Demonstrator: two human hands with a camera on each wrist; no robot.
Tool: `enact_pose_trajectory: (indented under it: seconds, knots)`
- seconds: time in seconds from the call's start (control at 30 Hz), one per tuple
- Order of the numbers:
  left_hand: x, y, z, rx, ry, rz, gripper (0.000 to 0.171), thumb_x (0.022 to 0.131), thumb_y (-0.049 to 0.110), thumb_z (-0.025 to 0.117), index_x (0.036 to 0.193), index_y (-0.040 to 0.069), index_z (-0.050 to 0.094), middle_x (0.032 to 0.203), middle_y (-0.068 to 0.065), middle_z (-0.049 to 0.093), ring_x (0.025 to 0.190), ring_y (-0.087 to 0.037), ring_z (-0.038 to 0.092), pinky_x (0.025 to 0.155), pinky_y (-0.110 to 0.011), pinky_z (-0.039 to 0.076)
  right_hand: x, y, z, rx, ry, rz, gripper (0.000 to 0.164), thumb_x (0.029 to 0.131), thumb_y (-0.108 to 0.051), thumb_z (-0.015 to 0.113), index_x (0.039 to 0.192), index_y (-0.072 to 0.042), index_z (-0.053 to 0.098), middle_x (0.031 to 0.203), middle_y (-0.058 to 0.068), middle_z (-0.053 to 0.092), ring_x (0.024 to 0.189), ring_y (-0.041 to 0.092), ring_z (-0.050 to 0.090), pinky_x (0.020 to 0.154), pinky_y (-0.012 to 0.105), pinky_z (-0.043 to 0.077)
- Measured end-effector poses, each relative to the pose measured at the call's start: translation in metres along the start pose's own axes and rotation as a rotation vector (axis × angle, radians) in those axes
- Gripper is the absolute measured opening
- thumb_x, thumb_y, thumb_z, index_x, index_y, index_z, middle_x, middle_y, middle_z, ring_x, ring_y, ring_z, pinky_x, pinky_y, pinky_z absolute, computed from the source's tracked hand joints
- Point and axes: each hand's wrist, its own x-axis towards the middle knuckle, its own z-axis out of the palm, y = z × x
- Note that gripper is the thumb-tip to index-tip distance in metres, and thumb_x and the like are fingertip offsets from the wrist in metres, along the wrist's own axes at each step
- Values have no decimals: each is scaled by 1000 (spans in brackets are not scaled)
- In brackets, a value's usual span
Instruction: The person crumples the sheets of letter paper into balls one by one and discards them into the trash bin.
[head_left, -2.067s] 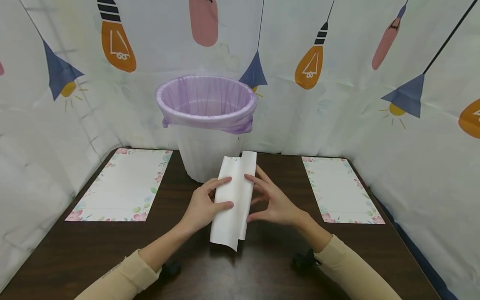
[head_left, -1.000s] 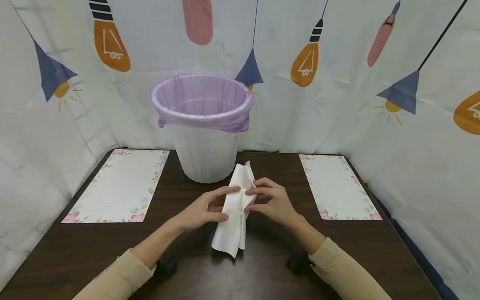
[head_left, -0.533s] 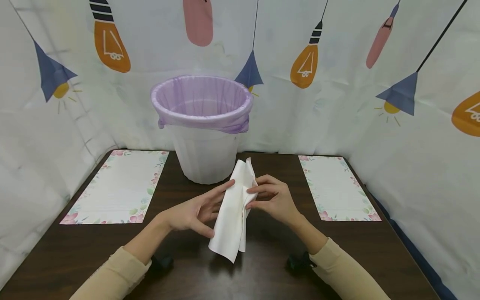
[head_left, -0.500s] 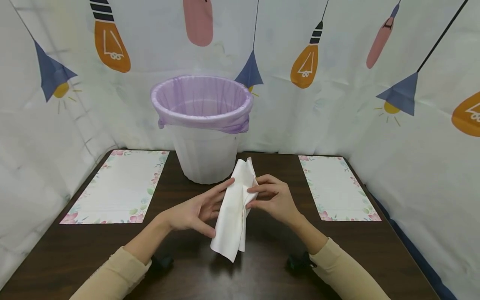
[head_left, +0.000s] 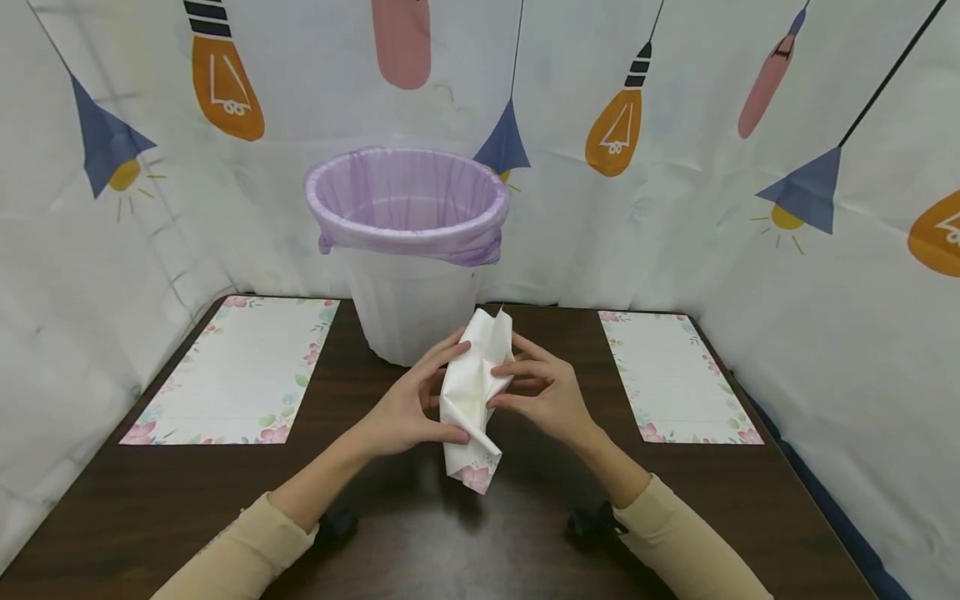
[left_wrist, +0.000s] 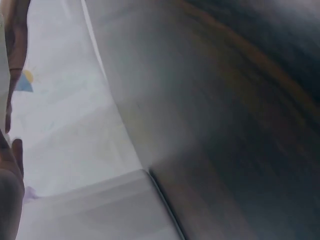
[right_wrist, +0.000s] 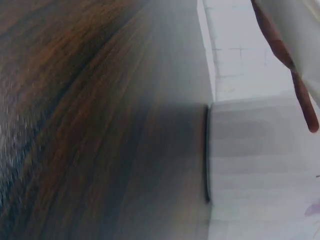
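A creased, folded sheet of white paper (head_left: 472,375) is held upright and slightly tilted above the table. Pink flowers are printed on its folded lower corner. From the left, my left hand (head_left: 405,412) grips the sheet, thumb across its front near the bottom and fingers along its side. On the other side my right hand (head_left: 551,400) pinches the sheet's edge between thumb and fingers. The right wrist view catches only a bit of the paper (right_wrist: 302,35) and a finger (right_wrist: 305,105). At the left wrist view's edge, parts of the hands (left_wrist: 10,165) appear.
Behind the hands stands a white bin (head_left: 405,308) with a purple liner (head_left: 408,237) over its rim. Flower-bordered sheets lie flat at left (head_left: 236,375) and right (head_left: 675,379) on the dark wooden table (head_left: 465,558). A printed curtain (head_left: 697,83) encloses the back.
The lower end of the paper has been folded up, showing the pink flower print. My left hand has shifted right, its thumb now across the paper. My right hand keeps its pinch at the edge.
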Motion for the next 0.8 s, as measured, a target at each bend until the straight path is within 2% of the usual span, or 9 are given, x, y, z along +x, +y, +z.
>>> enact_pose_trajectory:
  seconds: [0.2, 0.53, 0.7, 0.8]
  knots:
    - [3, 0, 3, 2, 36, 17, 106, 70, -10, 91, 159, 12, 38, 167, -2, 26, 132, -31, 49, 88, -41, 58, -1, 5, 4, 33, 13, 16, 38, 67, 18, 87, 101, 6, 76, 142, 20, 59, 119, 36, 64, 76, 42, 61]
    - [1, -8, 10, 38, 98, -36, 97, 72, -7, 91, 155, 15, 47, 155, -6, 44, 114, -31, 60, 81, -41, 60, -5, 11, 10, 52, 57, 54, 27, 69, 16, 87, 92, 5, 78, 123, 21, 67, 104, 26, 70, 72, 41, 62]
    - [2, -8, 11, 81, 146, -27, 93, 72, -2, 93, 153, 16, 51, 143, -9, 55, 104, -29, 64, 77, -40, 61, -5, 12, 12, 57, 67, 63, 23, 71, 16, 86, 87, 1, 78, 108, 19, 69, 95, 25, 71, 71, 42, 62]
    - [3, -9, 11, 115, 176, -11, 90, 73, -1, 92, 152, 14, 52, 143, -10, 57, 108, -28, 64, 80, -36, 60, -5, 12, 14, 64, 73, 76, 22, 72, 18, 85, 84, 1, 77, 102, 17, 69, 94, 23, 70, 72, 41, 62]
